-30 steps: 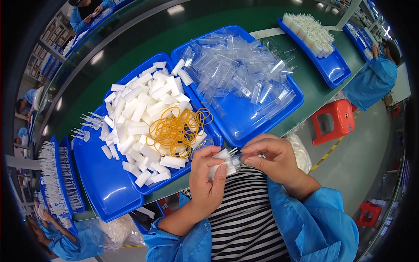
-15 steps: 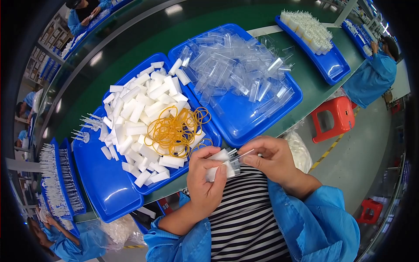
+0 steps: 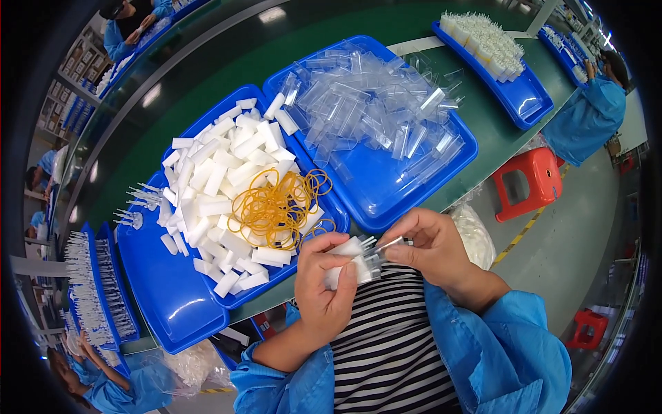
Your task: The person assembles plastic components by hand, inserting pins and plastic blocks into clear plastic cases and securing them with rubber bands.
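Observation:
My left hand (image 3: 323, 290) is closed round a small bundle of white blocks (image 3: 352, 274), thumb on top, with thin, partly see-through ends sticking out toward the right. Between thumb and fingertips my right hand (image 3: 438, 252) pinches a small clear plastic piece (image 3: 391, 243) at the bundle's right end. Whether that piece touches the bundle I cannot tell. Just beyond the left hand lies a tangle of amber rubber bands (image 3: 272, 210) on a heap of white blocks (image 3: 221, 165). Farther off, clear plastic pieces (image 3: 372, 103) fill much of a blue tray (image 3: 386, 207).
A second blue tray (image 3: 172, 317) holds the block heap, with white-stemmed parts (image 3: 131, 217) at its left. Another blue tray (image 3: 527, 110) carries bundled white parts at the far right. A red stool (image 3: 527, 183) and clear bags (image 3: 472, 238) stand beside the table. Co-workers sit around.
My right fingertips have shifted slightly, and the pinched clear piece now shows at a different angle. The left hand keeps its hold on the white blocks.

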The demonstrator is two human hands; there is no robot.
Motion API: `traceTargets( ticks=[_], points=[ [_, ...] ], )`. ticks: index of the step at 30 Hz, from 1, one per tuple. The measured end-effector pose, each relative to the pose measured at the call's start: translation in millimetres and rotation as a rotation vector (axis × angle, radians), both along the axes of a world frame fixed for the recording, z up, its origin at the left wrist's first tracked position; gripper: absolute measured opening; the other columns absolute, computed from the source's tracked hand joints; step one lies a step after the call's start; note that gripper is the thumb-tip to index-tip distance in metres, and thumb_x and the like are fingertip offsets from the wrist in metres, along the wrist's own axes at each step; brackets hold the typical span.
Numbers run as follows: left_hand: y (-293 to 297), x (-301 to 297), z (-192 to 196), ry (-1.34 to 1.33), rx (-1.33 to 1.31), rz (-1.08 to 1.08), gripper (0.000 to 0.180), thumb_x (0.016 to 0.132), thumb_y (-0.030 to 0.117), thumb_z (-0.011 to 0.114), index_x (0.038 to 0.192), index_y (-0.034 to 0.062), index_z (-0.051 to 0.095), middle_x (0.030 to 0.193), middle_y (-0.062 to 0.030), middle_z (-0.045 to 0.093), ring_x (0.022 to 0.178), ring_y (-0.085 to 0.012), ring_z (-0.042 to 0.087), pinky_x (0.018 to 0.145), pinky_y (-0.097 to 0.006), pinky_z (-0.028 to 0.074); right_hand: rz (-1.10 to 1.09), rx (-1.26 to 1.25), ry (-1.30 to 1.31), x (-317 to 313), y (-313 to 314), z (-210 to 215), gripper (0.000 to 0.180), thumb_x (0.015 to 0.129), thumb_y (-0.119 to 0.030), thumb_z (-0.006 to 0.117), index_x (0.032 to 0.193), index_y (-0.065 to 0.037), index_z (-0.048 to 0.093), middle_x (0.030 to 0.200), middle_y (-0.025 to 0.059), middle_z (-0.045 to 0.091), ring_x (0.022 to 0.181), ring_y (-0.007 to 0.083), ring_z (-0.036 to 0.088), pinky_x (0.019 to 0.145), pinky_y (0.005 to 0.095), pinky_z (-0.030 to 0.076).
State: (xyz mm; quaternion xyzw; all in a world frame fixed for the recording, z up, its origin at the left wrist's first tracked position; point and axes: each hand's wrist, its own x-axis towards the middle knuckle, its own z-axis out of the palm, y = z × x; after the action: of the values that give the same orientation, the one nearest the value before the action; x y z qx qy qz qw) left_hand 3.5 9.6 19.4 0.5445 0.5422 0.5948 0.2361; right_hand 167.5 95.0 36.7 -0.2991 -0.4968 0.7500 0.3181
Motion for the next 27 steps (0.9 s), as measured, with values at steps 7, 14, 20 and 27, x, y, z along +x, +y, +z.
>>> traceTargets(
  ticks=[7,14,20,27],
  points=[
    [0,3,2,0.045,0.005,-0.005,0.007,0.083,0.003,0.057,0.09,0.0018,0.054,0.108,-0.0189,0.053,0.093,-0.0264,0.053,0.083,-0.034,0.041,-0.001,-0.159,0.094,1,0,-5,0.018,0.08,-0.006,0.068,0.093,0.0,0.057,0.09,0.0075,0.062,0.083,0.0121,0.06,0.075,0.0235,0.048],
    [-4,5,-4,0.066,0.017,-0.063,0.012,0.094,0.01,0.039,0.097,-0.0005,0.044,0.117,-0.0201,0.044,0.104,-0.0229,0.046,0.094,-0.036,0.035,0.01,0.555,-0.272,2,1,7,0.018,0.072,0.004,0.071,0.088,-0.001,0.063,0.092,0.0127,0.066,0.088,0.0146,0.058,0.081,0.0269,0.045],
    [-2,6,-3,0.075,-0.021,-0.065,0.012,0.095,0.01,0.037,0.098,-0.0006,0.043,0.117,-0.0215,0.045,0.104,-0.0234,0.047,0.094,-0.036,0.035,-0.059,0.196,-0.051,1,2,-4,0.017,0.073,-0.005,0.074,0.088,-0.001,0.066,0.085,0.0062,0.064,0.081,0.0112,0.06,0.076,0.023,0.046],
    [1,8,-7,0.075,0.028,-0.031,0.007,0.092,0.004,0.044,0.097,-0.0007,0.045,0.112,-0.0233,0.05,0.097,-0.0278,0.052,0.087,-0.036,0.041,-0.106,0.24,-0.166,2,-1,2,0.016,0.071,-0.001,0.074,0.084,-0.001,0.065,0.086,0.0082,0.064,0.082,0.0126,0.059,0.077,0.0244,0.045]
  ],
)
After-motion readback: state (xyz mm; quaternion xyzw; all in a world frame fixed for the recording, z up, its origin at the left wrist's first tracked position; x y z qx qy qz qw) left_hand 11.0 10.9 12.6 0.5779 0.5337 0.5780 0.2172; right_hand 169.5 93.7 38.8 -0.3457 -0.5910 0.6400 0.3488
